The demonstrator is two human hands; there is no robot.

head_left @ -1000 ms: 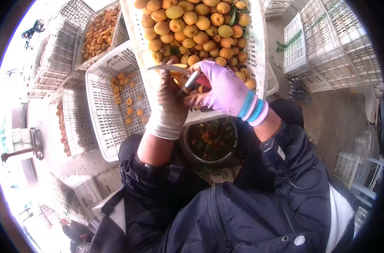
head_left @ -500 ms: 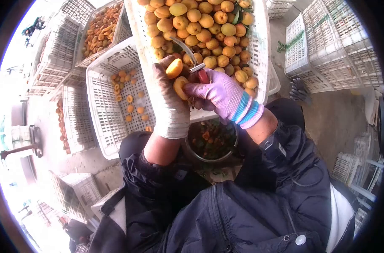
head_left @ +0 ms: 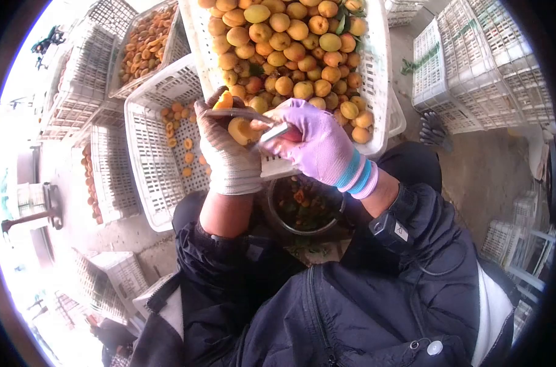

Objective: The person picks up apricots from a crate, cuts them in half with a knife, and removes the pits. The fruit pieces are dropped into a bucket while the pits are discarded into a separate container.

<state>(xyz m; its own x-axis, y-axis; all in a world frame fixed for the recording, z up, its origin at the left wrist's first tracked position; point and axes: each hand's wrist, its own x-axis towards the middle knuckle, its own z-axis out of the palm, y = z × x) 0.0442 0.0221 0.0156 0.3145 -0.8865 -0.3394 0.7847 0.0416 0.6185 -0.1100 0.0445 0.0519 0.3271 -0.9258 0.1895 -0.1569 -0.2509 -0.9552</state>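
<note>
Both hands are gloved. My left hand [head_left: 228, 150], in a white glove with darkened fingers, is closed on apricot pieces; an orange piece [head_left: 223, 100] shows at its fingertips and a larger cut one [head_left: 241, 130] lies toward the palm. My right hand [head_left: 314, 140], in a purple glove with blue bands, grips a curved knife [head_left: 276, 132] with a red handle; its blade is blurred and crosses over the apricot pieces. Just beyond the hands, whole apricots [head_left: 296, 49] fill a white crate [head_left: 379, 73].
A white crate [head_left: 144, 147] with halved apricots stands at left, below a crate of orange halves [head_left: 148, 46]. A metal bowl [head_left: 305, 231] with dark scraps sits between the knees. Stacked crates [head_left: 473, 67] and dark gloves [head_left: 434, 129] are at right.
Both hands have shifted; the left one moved left, away from the full crate. The knife blade, earlier pointing up and away, now lies leftward across the apricot pieces.
</note>
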